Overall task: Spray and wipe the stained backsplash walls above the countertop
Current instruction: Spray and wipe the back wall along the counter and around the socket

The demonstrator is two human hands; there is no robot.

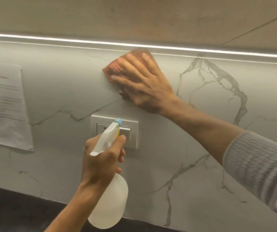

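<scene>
The backsplash (201, 148) is white marble with grey veins. My right hand (144, 84) lies flat against its upper part, fingers spread, pressing an orange-pink cloth (113, 67) to the wall just under the light strip. The hand and cloth are blurred. A small dark mark (121, 93) shows on the wall at the cloth's lower edge. My left hand (102, 163) grips the neck of a translucent white spray bottle (110, 201), finger on the trigger, its blue nozzle (118, 121) aimed at the wall in front of the socket plate.
A white socket plate (133, 131) sits in the wall behind the nozzle. A printed paper sheet (4, 106) hangs on the wall at left. An LED strip (67, 40) runs under the wooden upper cabinet (134, 17). The dark countertop (17, 211) lies below.
</scene>
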